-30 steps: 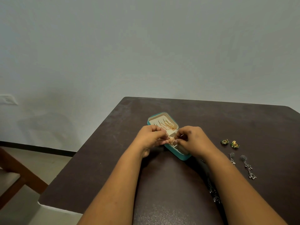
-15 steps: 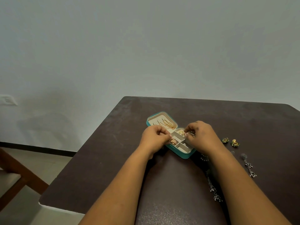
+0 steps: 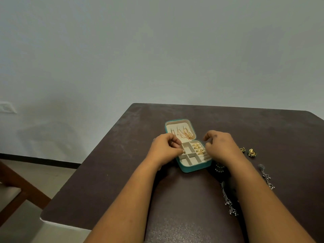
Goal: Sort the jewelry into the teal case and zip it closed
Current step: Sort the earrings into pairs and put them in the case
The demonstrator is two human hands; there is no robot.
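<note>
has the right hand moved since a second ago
Yes. The right hand was over the teal case beside the left hand; now it has drawn off past the case's right edge.

No legible text, label, brand, number or sign appeared anywhere in the view; the case, the counter and the wall plate bore no readable markings.

The left hand covers the case's left wall, and what its fingertips pinch is too small to tell beyond a gold glint. The right forearm hides part of the silver earrings. The table and chair run off the frame's edges.
</note>
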